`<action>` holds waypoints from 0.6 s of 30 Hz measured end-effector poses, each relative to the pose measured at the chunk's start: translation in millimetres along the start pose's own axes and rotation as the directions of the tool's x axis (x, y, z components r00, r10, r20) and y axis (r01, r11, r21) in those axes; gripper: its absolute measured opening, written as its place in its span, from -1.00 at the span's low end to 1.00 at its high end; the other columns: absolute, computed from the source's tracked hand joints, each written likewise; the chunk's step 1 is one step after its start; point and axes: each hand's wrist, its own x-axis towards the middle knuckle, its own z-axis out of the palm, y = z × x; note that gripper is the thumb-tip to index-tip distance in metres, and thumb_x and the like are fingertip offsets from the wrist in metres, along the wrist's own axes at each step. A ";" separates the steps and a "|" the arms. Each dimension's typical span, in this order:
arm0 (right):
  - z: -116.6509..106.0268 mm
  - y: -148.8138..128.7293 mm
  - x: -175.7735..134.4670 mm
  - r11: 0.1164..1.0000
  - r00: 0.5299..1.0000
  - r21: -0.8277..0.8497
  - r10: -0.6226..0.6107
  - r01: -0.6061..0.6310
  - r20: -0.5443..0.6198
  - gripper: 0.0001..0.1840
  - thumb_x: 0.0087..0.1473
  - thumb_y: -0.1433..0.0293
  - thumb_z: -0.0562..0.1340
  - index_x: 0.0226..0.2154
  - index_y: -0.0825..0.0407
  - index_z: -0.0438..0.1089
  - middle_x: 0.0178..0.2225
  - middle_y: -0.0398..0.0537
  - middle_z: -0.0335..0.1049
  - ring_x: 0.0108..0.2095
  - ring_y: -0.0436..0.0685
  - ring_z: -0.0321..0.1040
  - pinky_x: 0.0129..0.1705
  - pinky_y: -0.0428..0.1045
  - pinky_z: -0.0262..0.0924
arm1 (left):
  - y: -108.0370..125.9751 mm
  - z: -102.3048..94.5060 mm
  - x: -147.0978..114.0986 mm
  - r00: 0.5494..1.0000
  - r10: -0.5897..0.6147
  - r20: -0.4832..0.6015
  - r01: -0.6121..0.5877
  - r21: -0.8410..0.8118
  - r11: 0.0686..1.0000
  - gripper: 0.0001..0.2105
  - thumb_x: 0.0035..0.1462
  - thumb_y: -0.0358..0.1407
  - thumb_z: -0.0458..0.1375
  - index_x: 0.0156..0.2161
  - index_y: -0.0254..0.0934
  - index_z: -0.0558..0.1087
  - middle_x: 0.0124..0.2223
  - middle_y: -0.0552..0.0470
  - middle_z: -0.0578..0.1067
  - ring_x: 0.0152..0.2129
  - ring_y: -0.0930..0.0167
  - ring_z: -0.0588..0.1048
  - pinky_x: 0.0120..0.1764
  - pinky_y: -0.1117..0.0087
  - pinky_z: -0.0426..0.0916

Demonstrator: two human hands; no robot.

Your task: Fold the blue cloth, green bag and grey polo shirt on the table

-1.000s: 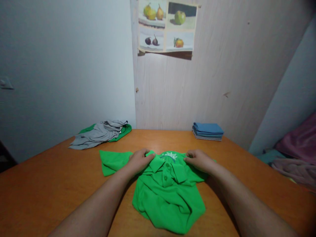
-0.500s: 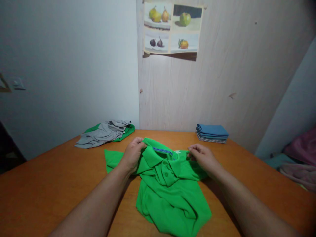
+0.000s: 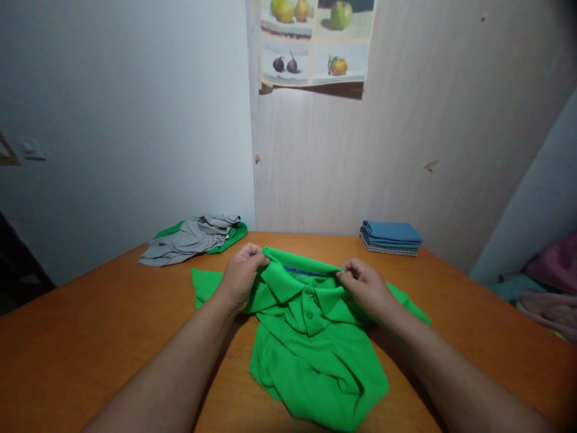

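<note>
A green polo shirt (image 3: 315, 361) lies front side up on the orange-brown table, its collar toward the back and its lower part bunched near me. My left hand (image 3: 246, 273) pinches the left end of the raised collar. At the collar's right end, my right hand (image 3: 363, 282) is closed on the fabric too. Between the hands the collar is stretched, with a blue patterned neck band showing inside. Both sleeves stick out sideways, and the buttoned placket is creased below the collar.
On the table (image 3: 112, 313), a crumpled grey and green garment pile (image 3: 193, 240) lies at the back left. A stack of folded blue cloths (image 3: 391, 237) sits at the back right. Behind rises a wall with a fruit poster (image 3: 315, 48). Pinkish fabric (image 3: 547, 307) lies beyond the right edge.
My right hand has moved slightly and now grips the collar's right end. The collar is pulled straighter, and the right sleeve shows more. The view has tilted down a little.
</note>
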 end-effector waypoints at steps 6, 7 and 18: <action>-5.0 -4.3 -1.9 0.995 0.996 -0.076 -0.072 0.069 -0.044 -0.80 0.12 0.24 0.16 -0.30 -0.01 0.43 -0.49 -0.17 0.36 -0.45 0.08 0.28 -0.42 -0.05 0.09 | 2.0 2.0 -3.2 0.998 0.006 0.065 -0.012 0.091 0.996 -0.80 -0.07 -0.32 0.23 -0.28 -0.24 0.36 -0.47 0.19 0.37 -0.54 0.49 0.31 -0.46 0.50 0.19; -4.8 -5.0 -2.4 0.995 0.996 -0.073 -0.075 0.072 -0.039 -0.77 0.12 0.24 0.15 -0.28 0.00 0.45 -0.46 -0.15 0.40 -0.43 0.10 0.31 -0.39 -0.04 0.12 | 3.0 1.9 -3.5 0.998 0.018 0.061 -0.024 0.101 0.995 -0.77 -0.04 -0.29 0.24 -0.23 -0.24 0.38 -0.44 0.18 0.38 -0.52 0.49 0.32 -0.45 0.50 0.20; -4.7 -7.8 -3.6 0.994 0.997 -0.088 -0.069 0.066 -0.033 -0.71 0.13 0.22 0.14 -0.24 0.01 0.49 -0.39 -0.08 0.49 -0.37 0.14 0.38 -0.33 0.00 0.19 | 0.4 0.3 -4.5 0.980 0.072 0.188 -0.125 0.288 0.950 -0.70 0.02 -0.07 0.27 -0.36 -0.30 0.48 -0.44 0.09 0.41 -0.48 0.43 0.34 -0.42 0.44 0.20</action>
